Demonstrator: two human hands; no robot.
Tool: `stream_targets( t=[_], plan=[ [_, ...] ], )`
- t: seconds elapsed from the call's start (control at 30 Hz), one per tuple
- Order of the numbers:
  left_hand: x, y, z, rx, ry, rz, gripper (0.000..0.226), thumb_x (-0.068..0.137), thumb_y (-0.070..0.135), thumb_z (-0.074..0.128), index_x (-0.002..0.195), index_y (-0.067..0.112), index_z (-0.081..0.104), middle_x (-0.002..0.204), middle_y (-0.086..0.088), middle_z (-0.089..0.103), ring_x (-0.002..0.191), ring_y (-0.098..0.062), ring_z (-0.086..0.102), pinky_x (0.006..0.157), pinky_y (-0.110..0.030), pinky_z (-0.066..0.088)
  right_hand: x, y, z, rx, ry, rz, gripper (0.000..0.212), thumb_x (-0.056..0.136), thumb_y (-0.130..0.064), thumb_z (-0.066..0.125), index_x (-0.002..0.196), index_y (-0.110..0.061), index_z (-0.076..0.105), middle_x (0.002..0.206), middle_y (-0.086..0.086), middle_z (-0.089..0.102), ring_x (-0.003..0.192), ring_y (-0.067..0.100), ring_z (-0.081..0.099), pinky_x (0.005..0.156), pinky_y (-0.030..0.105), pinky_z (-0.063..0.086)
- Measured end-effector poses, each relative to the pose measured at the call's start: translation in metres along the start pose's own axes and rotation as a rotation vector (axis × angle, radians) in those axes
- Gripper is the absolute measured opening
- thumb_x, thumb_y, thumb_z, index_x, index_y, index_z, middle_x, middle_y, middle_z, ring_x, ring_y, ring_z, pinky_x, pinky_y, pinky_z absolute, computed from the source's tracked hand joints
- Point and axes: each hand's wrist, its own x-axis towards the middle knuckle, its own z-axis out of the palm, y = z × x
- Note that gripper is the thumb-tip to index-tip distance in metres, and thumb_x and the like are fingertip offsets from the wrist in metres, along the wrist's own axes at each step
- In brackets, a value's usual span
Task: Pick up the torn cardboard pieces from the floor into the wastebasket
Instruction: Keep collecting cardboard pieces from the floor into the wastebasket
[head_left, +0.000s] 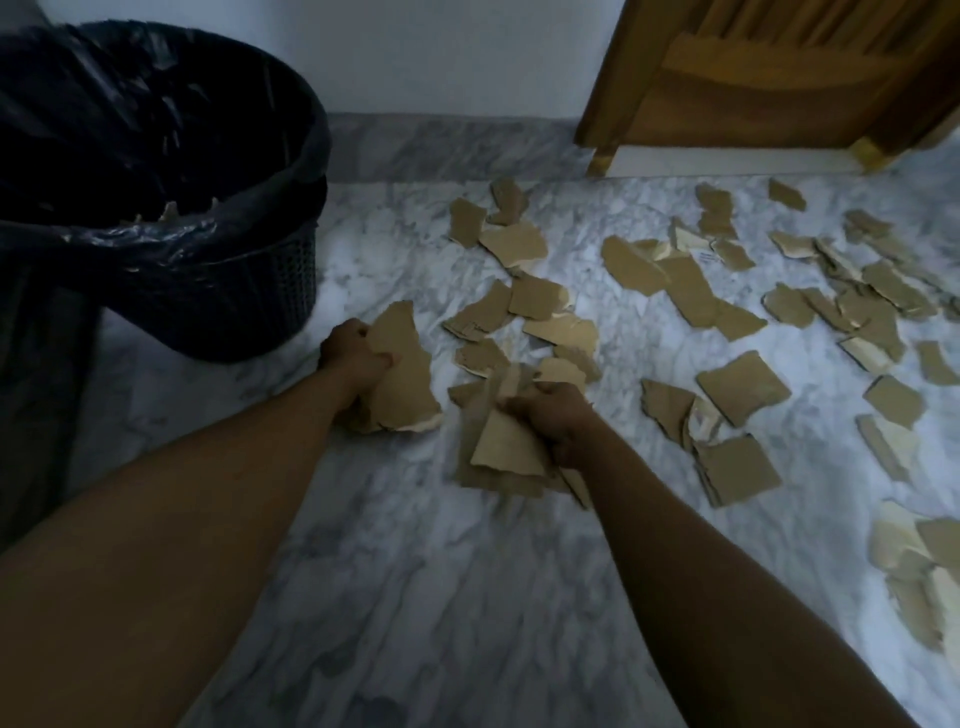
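Left hand (353, 358) curled round large scrap (402, 369); right hand (550, 415) clenched on bundle of scraps (506, 447). A few pieces seen inside bin (218, 291). Most cardboard (743, 387) left scattered across floor (415, 571), right of bin. Task judged early.

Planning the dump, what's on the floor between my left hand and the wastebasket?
Head view: only bare marble floor lies between the left hand and the wastebasket.

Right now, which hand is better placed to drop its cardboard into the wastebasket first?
Left. The left hand grips cardboard pieces close beside the wastebasket; the right hand, also loaded, is farther away.
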Motion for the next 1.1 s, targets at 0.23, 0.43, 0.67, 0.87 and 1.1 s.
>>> stream_targets(
  t=[0.23, 0.43, 0.67, 0.87, 1.1],
  plan=[
    [-0.029, 0.044, 0.025, 0.033, -0.443, 0.092, 0.092, 0.081, 0.033, 0.079, 0.153, 0.012, 0.026, 0.156, -0.008, 0.031, 0.135, -0.029, 0.041, 0.107, -0.037, 0.042, 0.033, 0.005, -0.088, -0.191, 0.055, 0.149, 0.050, 0.079, -0.024, 0.084, 0.116, 0.003, 0.064, 0.115, 0.018, 0.065, 0.105, 0.037, 0.063, 0.086, 0.048, 0.056],
    [-0.048, 0.065, 0.084, 0.502, -0.432, 0.254, 0.084, 0.081, 0.041, 0.076, 0.147, 0.008, 0.035, 0.152, -0.017, 0.030, 0.134, -0.032, 0.040, 0.106, -0.037, 0.041, 0.037, 0.059, -0.067, -0.579, 0.202, 0.018, 0.034, 0.089, -0.031, 0.068, 0.076, -0.014, 0.042, 0.081, 0.006, 0.050, 0.074, 0.023, 0.055, 0.057, 0.032, 0.043],
    [-0.052, 0.063, 0.084, 0.614, -0.373, 0.278, 0.059, 0.085, 0.043, 0.072, 0.125, 0.004, 0.055, 0.128, -0.015, 0.056, 0.115, -0.028, 0.055, 0.092, -0.032, 0.045, 0.022, 0.034, -0.102, -0.417, 0.017, -0.044, 0.059, 0.081, -0.029, 0.081, 0.123, 0.004, 0.055, 0.114, 0.017, 0.060, 0.097, 0.029, 0.060, 0.072, 0.036, 0.053],
    [-0.053, 0.058, 0.078, 0.577, -0.374, 0.233, 0.056, 0.079, 0.034, 0.078, 0.121, 0.006, 0.055, 0.124, -0.013, 0.057, 0.109, -0.026, 0.058, 0.081, -0.030, 0.048, 0.007, 0.018, -0.112, -0.582, -0.227, 0.039, 0.044, 0.081, -0.034, 0.081, 0.114, -0.007, 0.073, 0.106, 0.010, 0.070, 0.098, 0.032, 0.066, 0.091, 0.045, 0.056],
    [-0.057, 0.044, 0.062, 0.461, -0.333, 0.194, 0.059, 0.078, 0.033, 0.080, 0.124, 0.008, 0.052, 0.124, -0.012, 0.058, 0.108, -0.026, 0.058, 0.082, -0.033, 0.048, 0.011, 0.060, -0.019, -1.035, -0.115, -0.233, 0.041, 0.096, -0.036, 0.060, 0.127, -0.009, 0.055, 0.128, 0.015, 0.050, 0.111, 0.032, 0.051, 0.088, 0.037, 0.043]
  ],
)
